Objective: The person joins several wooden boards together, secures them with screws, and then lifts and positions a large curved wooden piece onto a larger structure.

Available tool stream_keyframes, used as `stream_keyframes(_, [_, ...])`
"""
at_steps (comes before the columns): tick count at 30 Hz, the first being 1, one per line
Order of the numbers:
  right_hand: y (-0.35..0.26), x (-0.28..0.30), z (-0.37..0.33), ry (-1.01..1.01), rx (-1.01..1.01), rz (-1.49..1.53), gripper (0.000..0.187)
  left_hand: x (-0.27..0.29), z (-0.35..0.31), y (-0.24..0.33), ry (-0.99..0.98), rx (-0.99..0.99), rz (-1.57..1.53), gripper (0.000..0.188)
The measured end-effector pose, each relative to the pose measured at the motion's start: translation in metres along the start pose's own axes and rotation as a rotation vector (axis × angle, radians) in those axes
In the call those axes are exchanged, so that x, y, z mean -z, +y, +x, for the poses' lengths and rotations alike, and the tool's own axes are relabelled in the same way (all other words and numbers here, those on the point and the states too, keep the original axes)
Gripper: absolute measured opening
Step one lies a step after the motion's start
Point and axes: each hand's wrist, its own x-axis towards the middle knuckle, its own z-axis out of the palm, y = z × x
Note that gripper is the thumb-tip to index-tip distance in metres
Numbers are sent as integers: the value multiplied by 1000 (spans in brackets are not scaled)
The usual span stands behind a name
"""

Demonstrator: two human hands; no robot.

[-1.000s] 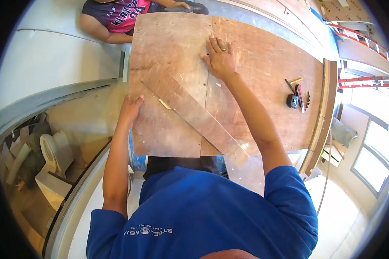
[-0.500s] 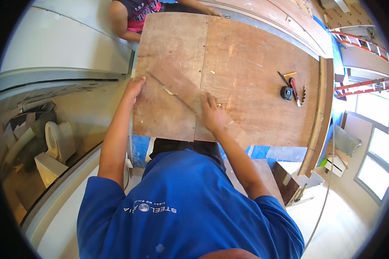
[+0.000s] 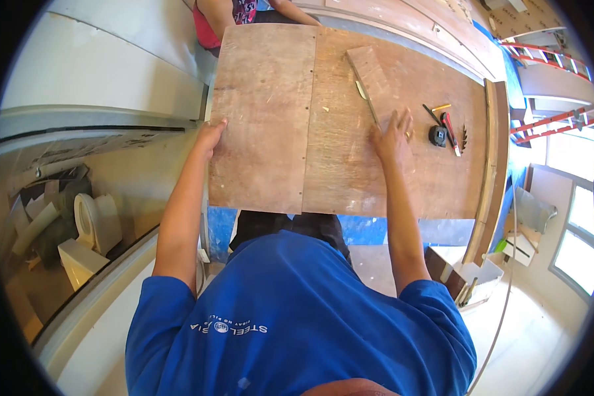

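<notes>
A large brown plywood sheet [image 3: 257,86], with a seam across it, lies in front of me. My left hand [image 3: 211,136] is closed around its left edge, thumb on top. A short narrow wooden board [image 3: 372,66] lies on the right part of the sheet, slanting away from me. My right hand [image 3: 395,140] is at that board's near end, fingers stretched and spread; the palm hides the end. A small pale sliver [image 3: 361,90] shows beside the board's left edge. Right of my hand lie a tape measure [image 3: 437,136], a red utility knife [image 3: 451,134] and a yellow pencil-like stick [image 3: 441,107].
Another person [image 3: 226,18] sits at the far left corner, an arm along the far edge. A wooden rail [image 3: 487,178] borders the sheet's right side. Red ladders [image 3: 554,124] stand farther right. A toilet [image 3: 92,218] is at lower left, and a box [image 3: 475,280] on the floor at right.
The narrow board has swung and slid to the right and away from me, along with my right hand. My left hand stays at the left edge. The other person has shifted right.
</notes>
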Motion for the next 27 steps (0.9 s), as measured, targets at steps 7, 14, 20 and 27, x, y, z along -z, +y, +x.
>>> stream_keyframes(7, [-168, -81, 94, -29, 253, 75, 76, 6, 12, -10, -54, 27, 68, 80])
stream_keyframes(14, [-203, -106, 98, 70, 238, 107, 75, 8, 10, 0, -127, 20, 18, 89])
stream_keyframes(20, [-213, -96, 72, 0, 337, 147, 62, 12, 1, 9, -120, 104, 51, 83])
stream_keyframes(27, [-186, -83, 85, 200, -7, 303, 39, 44, 49, -14, -363, 235, -112, 74])
